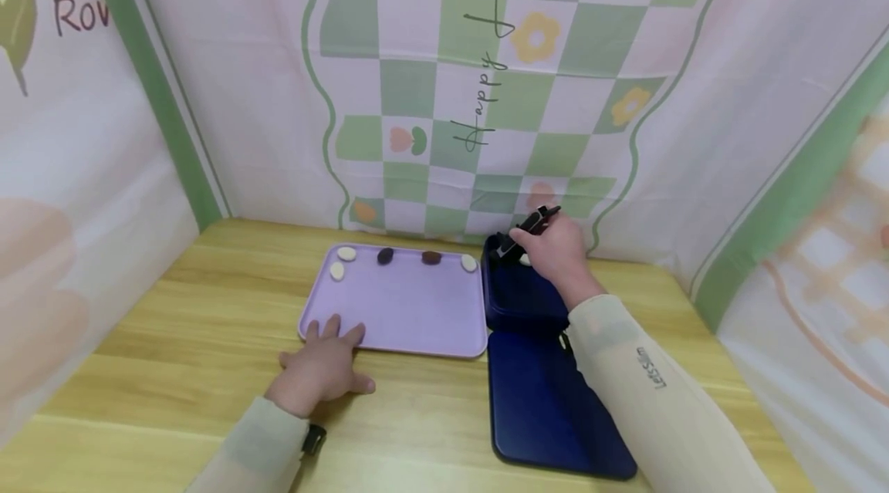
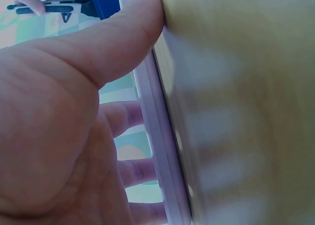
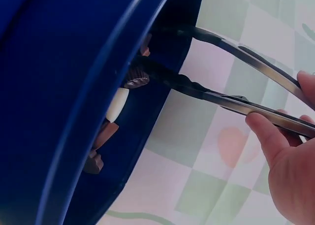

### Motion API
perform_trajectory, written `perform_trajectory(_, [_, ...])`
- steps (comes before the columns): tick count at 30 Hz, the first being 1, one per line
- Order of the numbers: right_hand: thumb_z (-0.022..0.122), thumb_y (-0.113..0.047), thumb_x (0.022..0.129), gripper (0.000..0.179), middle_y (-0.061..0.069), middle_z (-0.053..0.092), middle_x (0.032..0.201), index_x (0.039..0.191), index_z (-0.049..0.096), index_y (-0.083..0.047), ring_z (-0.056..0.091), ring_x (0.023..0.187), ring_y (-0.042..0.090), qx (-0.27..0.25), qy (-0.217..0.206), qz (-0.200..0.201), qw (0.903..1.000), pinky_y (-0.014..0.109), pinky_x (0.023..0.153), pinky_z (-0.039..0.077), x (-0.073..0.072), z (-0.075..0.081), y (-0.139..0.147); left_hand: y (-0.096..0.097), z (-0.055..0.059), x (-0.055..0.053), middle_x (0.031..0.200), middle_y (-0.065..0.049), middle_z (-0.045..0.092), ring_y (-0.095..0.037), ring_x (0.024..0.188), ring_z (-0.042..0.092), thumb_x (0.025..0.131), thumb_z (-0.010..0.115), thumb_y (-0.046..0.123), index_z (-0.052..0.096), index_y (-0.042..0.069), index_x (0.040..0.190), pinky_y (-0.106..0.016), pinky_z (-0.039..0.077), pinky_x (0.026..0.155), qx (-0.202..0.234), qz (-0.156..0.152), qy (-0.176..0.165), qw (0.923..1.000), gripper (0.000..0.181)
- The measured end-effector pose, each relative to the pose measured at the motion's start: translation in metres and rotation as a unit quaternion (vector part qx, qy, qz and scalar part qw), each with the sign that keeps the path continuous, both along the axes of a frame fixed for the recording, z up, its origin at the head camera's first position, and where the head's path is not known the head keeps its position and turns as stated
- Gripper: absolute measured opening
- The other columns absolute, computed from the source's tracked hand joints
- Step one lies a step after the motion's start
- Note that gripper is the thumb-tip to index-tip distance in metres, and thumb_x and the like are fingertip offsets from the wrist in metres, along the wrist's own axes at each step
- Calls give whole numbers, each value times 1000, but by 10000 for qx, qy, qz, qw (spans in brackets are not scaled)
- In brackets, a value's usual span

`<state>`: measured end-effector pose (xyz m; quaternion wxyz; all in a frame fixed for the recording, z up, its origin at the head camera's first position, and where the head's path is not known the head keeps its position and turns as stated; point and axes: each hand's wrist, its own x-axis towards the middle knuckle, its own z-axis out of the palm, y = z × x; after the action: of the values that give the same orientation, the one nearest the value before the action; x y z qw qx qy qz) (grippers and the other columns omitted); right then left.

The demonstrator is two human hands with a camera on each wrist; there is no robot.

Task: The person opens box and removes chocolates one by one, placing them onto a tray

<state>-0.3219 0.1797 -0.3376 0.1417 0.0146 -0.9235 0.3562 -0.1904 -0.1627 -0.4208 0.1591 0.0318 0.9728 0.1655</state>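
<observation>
My right hand (image 1: 559,250) holds a pair of black-and-metal tongs (image 3: 236,103). Their dark ends reach inside a deep navy box (image 1: 524,321), and the two arms stand apart in the right wrist view. Chocolate-like pieces lie in the box, among them a white one (image 3: 117,105), a ridged dark one (image 3: 137,78) and a brown one (image 3: 106,135). What lies between the tong tips cannot be made out. With fingers spread, my left hand (image 1: 319,369) rests at the near left edge of a lilac tray (image 1: 417,315); its fingertips touch the rim.
Along the tray's far side lie white pieces (image 1: 346,254) and dark brown ones (image 1: 431,257). A flat navy lid (image 1: 549,400) lies on the wooden table (image 1: 174,369) in front of the box. Patterned cloth (image 1: 486,92) hangs behind and at both sides.
</observation>
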Motion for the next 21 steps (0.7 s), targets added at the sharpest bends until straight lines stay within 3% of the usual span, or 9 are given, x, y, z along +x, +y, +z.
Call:
perform_trajectory(11, [76, -31, 87, 42, 21, 64, 99, 111, 61, 1, 60, 92, 39, -12, 106, -43, 9999, 49, 84, 50, 3, 6, 5, 0, 1, 1, 160, -25, 19, -58, 141, 8, 75, 81, 55, 44, 16, 152, -91, 13, 86, -23, -21, 49, 10000, 94])
perform_trajectory(15, [75, -34, 87, 45, 20, 63, 100, 112, 59, 0, 59, 91, 39, 223, -82, -96, 9997, 48, 82, 50, 10, 16, 11, 0, 0, 1, 160, -25, 19, -58, 141, 8, 75, 81, 54, 44, 16, 152, -91, 13, 86, -36, -14, 63, 10000, 93])
perform_trajectory(21, [75, -39, 86, 43, 18, 59, 93, 99, 56, -3, 57, 81, 37, 674, -437, -318, 9963, 45, 70, 49, 21, 37, 28, 0, 0, 1, 160, -25, 19, -58, 141, 8, 75, 81, 54, 44, 16, 152, -91, 12, 86, -18, -26, 100, 9999, 93])
